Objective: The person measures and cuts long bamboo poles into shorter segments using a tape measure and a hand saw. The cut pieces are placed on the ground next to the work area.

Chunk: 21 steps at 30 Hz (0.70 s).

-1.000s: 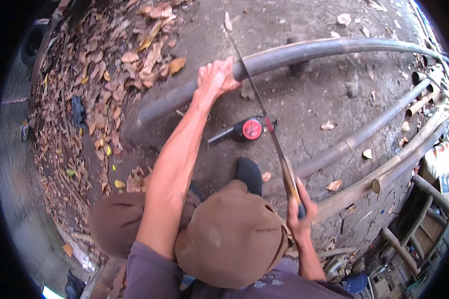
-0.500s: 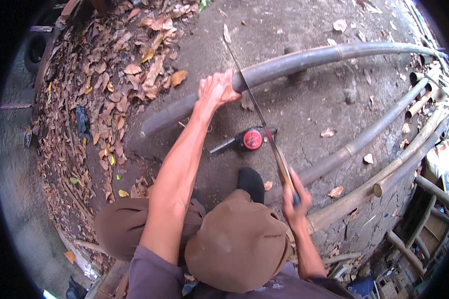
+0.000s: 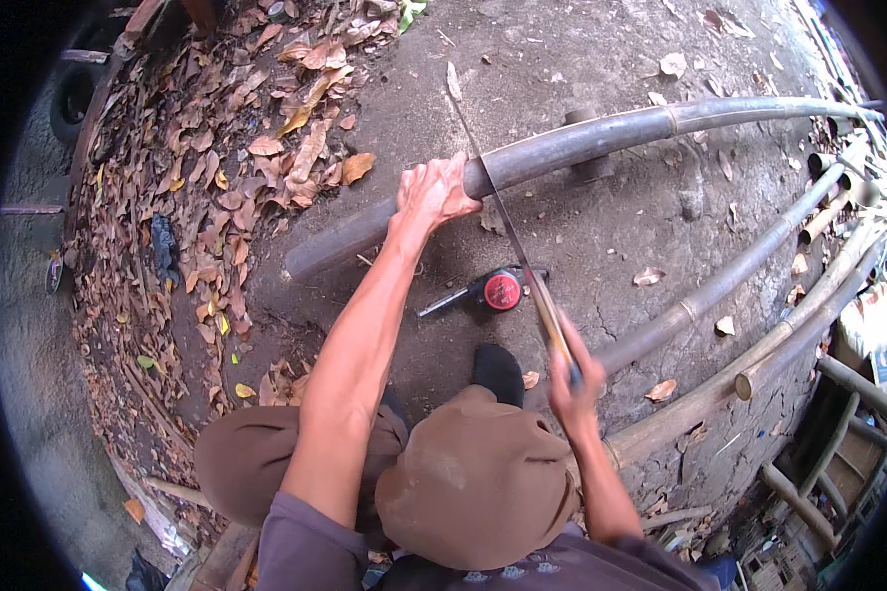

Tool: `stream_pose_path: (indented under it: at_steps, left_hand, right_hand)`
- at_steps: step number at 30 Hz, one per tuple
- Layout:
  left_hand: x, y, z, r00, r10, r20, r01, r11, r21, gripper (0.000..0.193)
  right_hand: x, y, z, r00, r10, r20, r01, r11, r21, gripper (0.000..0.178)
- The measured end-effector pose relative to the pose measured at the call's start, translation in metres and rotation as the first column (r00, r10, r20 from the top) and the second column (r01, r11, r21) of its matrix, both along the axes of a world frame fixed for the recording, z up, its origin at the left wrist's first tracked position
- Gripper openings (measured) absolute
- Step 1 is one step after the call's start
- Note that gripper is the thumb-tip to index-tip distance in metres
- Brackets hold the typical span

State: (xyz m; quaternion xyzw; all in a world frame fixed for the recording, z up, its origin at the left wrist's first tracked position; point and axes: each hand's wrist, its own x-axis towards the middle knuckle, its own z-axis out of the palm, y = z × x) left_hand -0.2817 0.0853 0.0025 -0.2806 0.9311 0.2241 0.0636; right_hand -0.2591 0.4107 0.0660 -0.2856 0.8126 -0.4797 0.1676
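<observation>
A dark bamboo pole (image 3: 611, 136) slants across the ground in front of me, curving off to the far right. My left hand (image 3: 434, 192) is closed over it, near its left end. Just right of those fingers, the thin blade of a handsaw (image 3: 511, 227) crosses the pole and touches it. Lower right, my right hand (image 3: 576, 379) grips the saw's handle; motion blurs its fingers slightly. Between my arms lies a black device with a round red face (image 3: 502, 292) and a silver strip, resembling a tape measure.
Under the pole is a dark block-like support (image 3: 589, 165). More bamboo poles (image 3: 695, 305) lie to the right, beside a wooden frame (image 3: 838, 443). Dry leaves (image 3: 207, 187) cover the left ground along a wall (image 3: 30, 345). My dark-covered foot (image 3: 498, 372) is near the device.
My right hand and the saw have moved slightly forward, away from me, along the blade's line. The left hand keeps its place on the pole. The whole view has shifted a little.
</observation>
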Motion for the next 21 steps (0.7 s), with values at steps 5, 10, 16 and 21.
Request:
stream_pose_path:
  at_steps: [5, 10, 16, 21]
  left_hand:
    - [-0.011, 0.014, 0.004, 1.0, -0.024, 0.008, 0.024, 0.998, 0.054, 0.057]
    - [0.012, -0.008, -0.001, 0.999, -0.031, -0.039, 0.032, 0.999, 0.026, 0.052]
    - [-0.014, 0.013, 0.006, 0.996, -0.051, -0.074, 0.053, 0.998, 0.02, 0.053]
    - [-0.008, 0.008, -0.002, 0.999, -0.041, -0.012, 0.042, 0.998, 0.042, 0.054]
  right_hand:
    - [-0.047, -0.107, 0.002, 0.98, -0.099, 0.175, 0.101, 0.995, -0.002, 0.044]
    - [0.044, 0.095, 0.033, 0.992, 0.062, 0.106, -0.076, 0.988, 0.132, 0.048]
    - [-0.036, -0.07, -0.027, 0.995, -0.072, -0.067, 0.066, 0.994, -0.091, 0.047]
    - [-0.028, -0.056, -0.025, 0.995, -0.031, -0.096, 0.023, 0.997, -0.08, 0.045]
